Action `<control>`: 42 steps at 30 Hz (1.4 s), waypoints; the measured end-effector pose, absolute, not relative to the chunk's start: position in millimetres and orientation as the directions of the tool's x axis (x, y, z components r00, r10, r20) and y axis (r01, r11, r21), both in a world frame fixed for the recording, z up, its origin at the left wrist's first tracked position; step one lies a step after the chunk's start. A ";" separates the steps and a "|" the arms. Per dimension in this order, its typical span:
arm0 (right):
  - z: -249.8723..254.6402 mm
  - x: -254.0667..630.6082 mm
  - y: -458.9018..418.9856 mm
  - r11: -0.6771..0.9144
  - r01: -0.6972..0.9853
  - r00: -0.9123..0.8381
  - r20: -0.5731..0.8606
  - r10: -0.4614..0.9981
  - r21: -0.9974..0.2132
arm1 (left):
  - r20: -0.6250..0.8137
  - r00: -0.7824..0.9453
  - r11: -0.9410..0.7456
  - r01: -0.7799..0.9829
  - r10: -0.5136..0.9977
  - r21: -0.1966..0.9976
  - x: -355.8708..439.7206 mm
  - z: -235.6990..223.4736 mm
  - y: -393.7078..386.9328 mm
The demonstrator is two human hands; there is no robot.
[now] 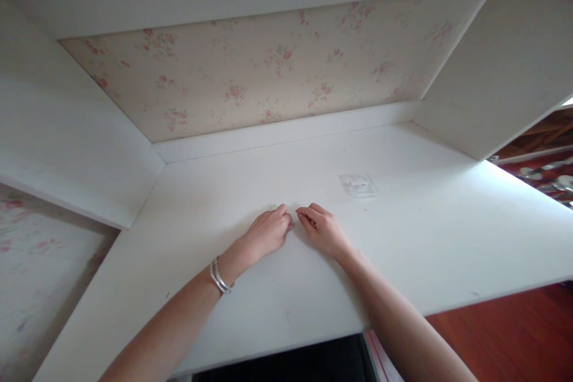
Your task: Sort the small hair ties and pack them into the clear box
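Note:
My left hand (pixel 270 231), with a silver bangle (pixel 218 277) at its wrist, is closed just above the white desk. A small, thin, pale greenish loop (pixel 273 207) shows at its far side, too small to name. Close beside it, my right hand (pixel 323 228) has thumb and index finger pinched together, pointing at the left hand across a narrow gap. Whatever either hand holds is hidden or too tiny to make out. Beyond my right hand lies a small clear plastic bag (pixel 358 185) with a whitish print or label.
The white desktop (pixel 215 197) is bounded by a left side panel (pixel 76 107), a right side panel (pixel 501 71) and a floral-papered back wall (pixel 250 71). Below the front edge are something black (pixel 295 364) and a reddish wooden floor (pixel 505 328).

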State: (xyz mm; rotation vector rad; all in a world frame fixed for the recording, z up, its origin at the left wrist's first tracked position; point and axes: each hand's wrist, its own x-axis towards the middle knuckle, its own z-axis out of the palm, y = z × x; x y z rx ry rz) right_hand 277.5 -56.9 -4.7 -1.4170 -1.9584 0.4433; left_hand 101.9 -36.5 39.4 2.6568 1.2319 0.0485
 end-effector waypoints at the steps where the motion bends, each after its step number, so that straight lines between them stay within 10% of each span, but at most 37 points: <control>1: -4.9 277.9 -56.7 0.348 0.698 -0.171 0.325 0.930 -0.626 | -0.047 0.649 -0.624 0.747 0.760 0.230 100.5 40.8 -36.5; 11: -9.0 275.2 -54.9 0.319 0.688 -0.159 0.293 0.943 -0.652 | 0.283 0.241 -0.365 0.733 0.928 0.574 23.2 33.3 -40.8; 20: 4.9 247.2 -20.0 0.377 0.731 -0.338 0.179 0.924 -0.569 | 0.104 0.007 -0.088 0.590 0.995 0.803 -12.7 -1.4 -41.3; 31: 22.0 231.2 11.3 0.578 0.775 -0.580 0.078 0.811 -0.255 | 0.093 0.080 -0.122 0.555 0.992 0.823 -17.5 -3.6 -43.2; 42: 0.3 261.1 -61.2 0.439 0.735 -0.363 0.247 0.899 -0.517 | 0.127 0.137 -0.185 0.607 0.982 0.773 -15.4 -4.4 -44.3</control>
